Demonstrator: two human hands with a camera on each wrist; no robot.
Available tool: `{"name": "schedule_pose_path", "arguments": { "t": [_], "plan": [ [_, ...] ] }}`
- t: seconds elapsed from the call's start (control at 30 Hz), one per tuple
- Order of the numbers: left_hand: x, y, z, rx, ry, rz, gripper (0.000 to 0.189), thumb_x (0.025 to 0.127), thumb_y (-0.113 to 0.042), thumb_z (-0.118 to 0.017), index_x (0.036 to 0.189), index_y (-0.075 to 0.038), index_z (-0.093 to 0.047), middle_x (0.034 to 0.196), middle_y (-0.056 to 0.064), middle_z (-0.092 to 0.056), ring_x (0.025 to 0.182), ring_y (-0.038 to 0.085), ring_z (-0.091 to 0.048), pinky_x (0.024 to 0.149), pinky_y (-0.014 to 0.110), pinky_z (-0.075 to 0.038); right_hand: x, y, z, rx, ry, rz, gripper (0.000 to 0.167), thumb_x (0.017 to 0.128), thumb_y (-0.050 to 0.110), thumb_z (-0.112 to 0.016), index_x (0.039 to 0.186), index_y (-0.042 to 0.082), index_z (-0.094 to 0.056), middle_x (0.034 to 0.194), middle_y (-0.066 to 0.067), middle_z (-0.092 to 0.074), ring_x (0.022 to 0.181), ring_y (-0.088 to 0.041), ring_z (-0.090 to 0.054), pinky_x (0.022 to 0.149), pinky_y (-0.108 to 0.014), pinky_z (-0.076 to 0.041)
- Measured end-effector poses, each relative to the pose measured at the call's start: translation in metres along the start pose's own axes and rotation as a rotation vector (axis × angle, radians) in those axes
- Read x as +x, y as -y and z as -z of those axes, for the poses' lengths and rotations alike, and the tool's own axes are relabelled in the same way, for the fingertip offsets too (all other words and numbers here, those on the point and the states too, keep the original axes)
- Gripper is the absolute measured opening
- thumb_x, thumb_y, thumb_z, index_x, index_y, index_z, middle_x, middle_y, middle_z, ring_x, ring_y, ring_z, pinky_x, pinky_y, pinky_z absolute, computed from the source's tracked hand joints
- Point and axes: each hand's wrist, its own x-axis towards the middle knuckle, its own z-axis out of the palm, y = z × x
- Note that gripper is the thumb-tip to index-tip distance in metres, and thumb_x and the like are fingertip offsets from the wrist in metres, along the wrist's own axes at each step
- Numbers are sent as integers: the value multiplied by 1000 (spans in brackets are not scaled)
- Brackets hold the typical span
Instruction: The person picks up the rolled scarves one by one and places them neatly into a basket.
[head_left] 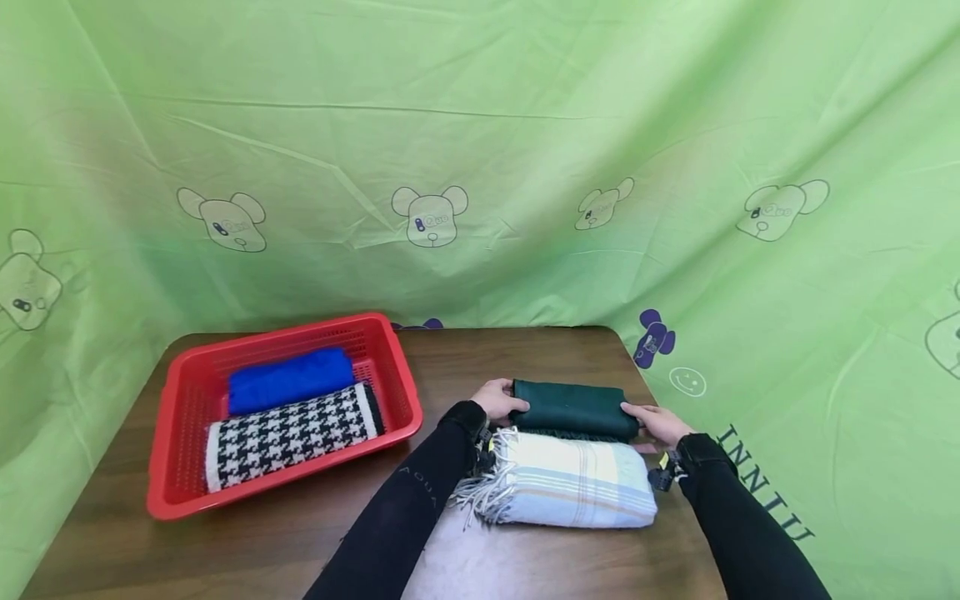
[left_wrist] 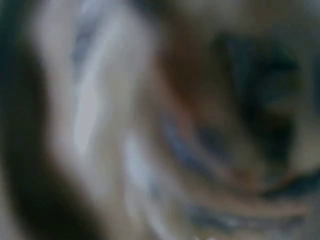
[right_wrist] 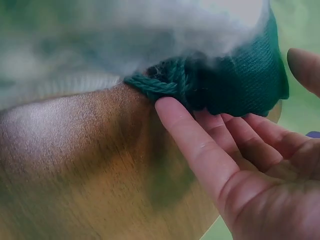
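A folded dark green scarf (head_left: pixel 573 407) with a fringe lies crosswise at the right of the table. My left hand (head_left: pixel 498 401) grips its left end, thumb on top. At the opposite end, my right hand (head_left: pixel 662 423) holds the scarf between thumb and fingers. The right wrist view shows the fingers (right_wrist: pixel 200 150) reaching under the green cloth (right_wrist: pixel 245 75), close over the wood. Just nearer to me is a folded white scarf (head_left: pixel 581 483) with pale stripes, its fringe spread toward the left. The left wrist view is too blurred to make out the grip.
A red plastic basket (head_left: pixel 161 442) stands on the left of the wooden table (head_left: pixel 450 358). Inside it lie a folded blue cloth (head_left: pixel 291 381) and a black-and-white houndstooth scarf (head_left: pixel 292 437). A green printed curtain (head_left: pixel 487 125) hangs behind and along the sides.
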Motion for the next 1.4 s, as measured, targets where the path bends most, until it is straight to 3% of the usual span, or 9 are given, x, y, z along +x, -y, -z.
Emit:
{"name": "schedule_pose_path", "arguments": {
  "t": [0.3,0.47,0.57,0.67,0.77,0.87,0.93,1.2,1.4],
  "plan": [
    [-9,-4,-2,-84,-5,23,71,100,-5,-68,162,6,-36,155,28,-51,136,41,-59,101,48,-60,4,3,2,48,45,-3,70,112,40,-48,152,-15,-32,96,-5,-45,91,-17,-49,89,-39,-65],
    [-7,-3,-4,-82,-9,28,72,99,-4,-70,162,7,-36,159,29,-47,140,41,-55,102,49,-59,6,2,4,94,30,-28,48,111,39,-51,126,-7,-53,88,-3,-36,87,-17,-44,87,-40,-65],
    [-1,0,-5,-66,-28,21,72,97,-3,-73,159,8,-40,155,28,-51,137,40,-58,99,46,-61,8,2,5,134,21,-52,40,110,39,-53,114,0,-55,87,-3,-33,86,-16,-43,88,-42,-65],
    [7,2,-6,-36,-53,0,68,93,-3,-76,155,7,-48,145,26,-61,128,38,-65,93,42,-62,8,3,5,138,32,-60,49,111,39,-52,128,-6,-54,95,-9,-40,94,-20,-47,92,-45,-64],
    [12,2,-7,-27,-68,-18,66,90,-1,-78,150,6,-54,136,24,-67,120,36,-68,88,39,-63,9,6,6,98,58,-59,72,112,39,-49,155,-16,-33,123,-29,-46,118,-37,-53,95,-47,-63],
    [14,2,-7,-49,-70,-20,64,89,0,-78,149,5,-56,132,22,-68,118,36,-69,88,41,-63,9,8,6,55,81,-53,83,114,39,-45,161,-20,-10,151,-44,-29,140,-53,-40,97,-48,-61],
    [13,2,-8,-70,-66,-15,65,91,0,-77,151,4,-54,135,22,-66,121,37,-68,90,44,-64,10,9,7,48,87,-54,85,114,39,-44,160,-21,-7,156,-46,-22,141,-55,-38,98,-47,-61],
    [2,-2,-11,-115,-64,-16,61,95,0,-70,153,3,-52,141,24,-62,125,41,-66,91,47,-64,11,6,5,137,107,-41,77,113,32,-48,159,-21,-16,139,-35,-48,108,-23,-61,92,-42,-64],
    [-3,-3,-12,-187,-69,9,58,98,0,-69,153,3,-51,143,25,-62,128,42,-65,94,46,-63,13,3,3,197,141,-46,76,112,30,-50,157,-23,-18,124,-26,-60,96,-18,-67,90,-40,-64]
  ]
}}
